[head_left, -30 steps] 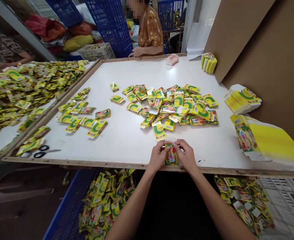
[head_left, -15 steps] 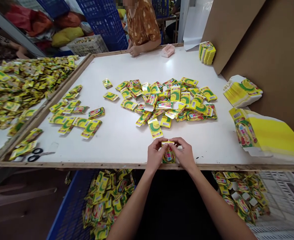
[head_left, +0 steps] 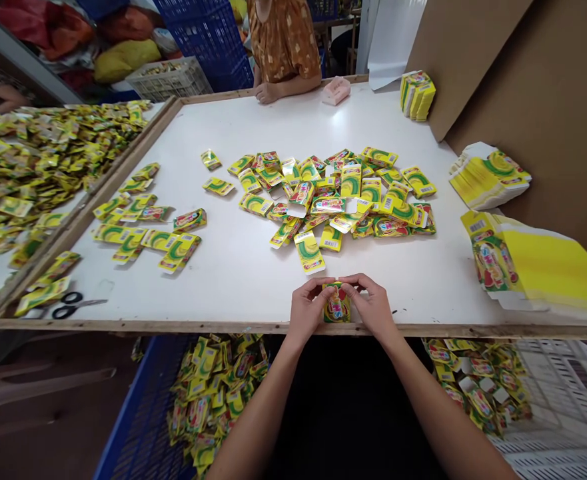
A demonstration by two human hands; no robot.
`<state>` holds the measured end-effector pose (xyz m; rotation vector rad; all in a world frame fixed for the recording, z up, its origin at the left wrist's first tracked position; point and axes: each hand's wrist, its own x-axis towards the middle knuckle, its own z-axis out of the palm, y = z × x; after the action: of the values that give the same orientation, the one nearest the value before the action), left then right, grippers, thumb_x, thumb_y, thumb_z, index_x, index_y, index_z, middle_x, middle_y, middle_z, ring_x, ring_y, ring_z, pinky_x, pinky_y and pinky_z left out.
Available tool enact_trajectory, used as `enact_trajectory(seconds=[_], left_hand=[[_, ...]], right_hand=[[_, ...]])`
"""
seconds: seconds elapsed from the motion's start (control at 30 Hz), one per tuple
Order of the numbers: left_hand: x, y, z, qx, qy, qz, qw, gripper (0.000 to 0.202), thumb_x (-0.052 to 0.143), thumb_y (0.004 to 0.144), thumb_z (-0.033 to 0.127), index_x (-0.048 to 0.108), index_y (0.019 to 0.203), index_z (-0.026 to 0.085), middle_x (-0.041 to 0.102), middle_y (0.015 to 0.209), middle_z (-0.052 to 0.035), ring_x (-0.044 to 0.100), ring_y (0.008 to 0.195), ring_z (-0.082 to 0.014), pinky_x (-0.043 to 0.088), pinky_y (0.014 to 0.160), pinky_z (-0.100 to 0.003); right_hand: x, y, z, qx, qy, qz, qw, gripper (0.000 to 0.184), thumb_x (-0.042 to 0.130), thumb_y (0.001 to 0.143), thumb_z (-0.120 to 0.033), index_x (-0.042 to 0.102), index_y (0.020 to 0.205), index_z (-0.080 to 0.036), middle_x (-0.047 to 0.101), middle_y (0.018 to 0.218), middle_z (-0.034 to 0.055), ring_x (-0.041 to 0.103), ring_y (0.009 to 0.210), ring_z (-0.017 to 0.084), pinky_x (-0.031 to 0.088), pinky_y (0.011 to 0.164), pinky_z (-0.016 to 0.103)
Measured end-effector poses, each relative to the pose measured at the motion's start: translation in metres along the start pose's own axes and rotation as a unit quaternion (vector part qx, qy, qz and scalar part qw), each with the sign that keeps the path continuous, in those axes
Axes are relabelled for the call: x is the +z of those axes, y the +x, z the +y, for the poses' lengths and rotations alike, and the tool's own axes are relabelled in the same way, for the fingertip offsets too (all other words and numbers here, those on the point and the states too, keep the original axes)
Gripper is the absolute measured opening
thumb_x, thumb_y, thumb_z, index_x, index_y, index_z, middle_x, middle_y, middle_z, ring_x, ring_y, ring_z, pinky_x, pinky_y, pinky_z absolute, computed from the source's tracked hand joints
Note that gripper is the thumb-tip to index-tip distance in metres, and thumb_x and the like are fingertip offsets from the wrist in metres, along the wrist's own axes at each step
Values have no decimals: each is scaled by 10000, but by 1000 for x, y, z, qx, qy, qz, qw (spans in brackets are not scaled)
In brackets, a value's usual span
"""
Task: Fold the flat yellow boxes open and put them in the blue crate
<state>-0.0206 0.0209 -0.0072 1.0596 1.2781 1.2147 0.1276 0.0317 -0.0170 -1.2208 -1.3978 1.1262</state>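
Observation:
A small yellow-and-green printed carton (head_left: 336, 305) stands at the near edge of the white table (head_left: 243, 280), pinched from both sides. My left hand (head_left: 307, 308) grips its left side with curled fingers and my right hand (head_left: 370, 305) grips its right side. Just beyond my hands lies a loose heap of flat cartons (head_left: 338, 197) of the same print. A smaller group of flat cartons (head_left: 146, 227) lies to the left.
Stacks of unfolded cartons (head_left: 528, 263) sit at the right, against brown cardboard sheets (head_left: 548, 93). Scissors (head_left: 68, 308) lie at the near left corner. A blue crate (head_left: 208, 393) and a white crate (head_left: 483, 393) below hold cartons. A person (head_left: 283, 47) stands at the far edge.
Both hands stay on the carton at the table's near edge, working its top flap shut. The view has tilted down slightly.

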Motion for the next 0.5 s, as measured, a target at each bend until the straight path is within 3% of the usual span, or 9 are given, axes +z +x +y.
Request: enact_trajectory(seconds=[0.17,0.27,0.37,0.43,0.5], left_hand=[[4,-4,-3,11,19,-8,1000,214,693,768,310,710,936,178,713,905,-50,639,822,-184,505,777,-295],[-5,-11,3,36,30,28,999,225,673,789,301,685,988,196,697,897,-32,628,820,-168,500,770,-274],[-50,-29,20,65,75,151,984,200,644,813,329,683,963,203,689,904,-22,622,805,-157,495,728,-251],[-98,-50,34,80,136,251,955,229,641,810,357,678,967,195,683,878,-19,617,763,-153,491,679,-244],[-149,-76,46,59,241,303,920,261,640,799,380,685,963,182,675,819,-18,608,719,-157,485,656,-252]], right_hand=[[0,-4,1,-16,-16,5,1000,185,571,862,-357,693,892,-221,712,923,39,630,875,202,466,738,317],[4,2,-5,-19,-14,-15,1000,188,567,869,-362,695,883,-225,706,918,37,630,853,199,476,719,310],[16,16,-10,-62,-62,-39,995,191,544,885,-317,678,989,-230,685,994,51,622,887,210,494,757,336],[26,28,-8,-108,-155,-66,980,267,551,857,-226,640,1109,-228,642,1140,80,573,1050,254,477,865,395],[36,39,-2,-132,-268,-98,949,417,584,791,-146,592,1201,-219,543,1314,113,461,1213,319,426,949,473]])
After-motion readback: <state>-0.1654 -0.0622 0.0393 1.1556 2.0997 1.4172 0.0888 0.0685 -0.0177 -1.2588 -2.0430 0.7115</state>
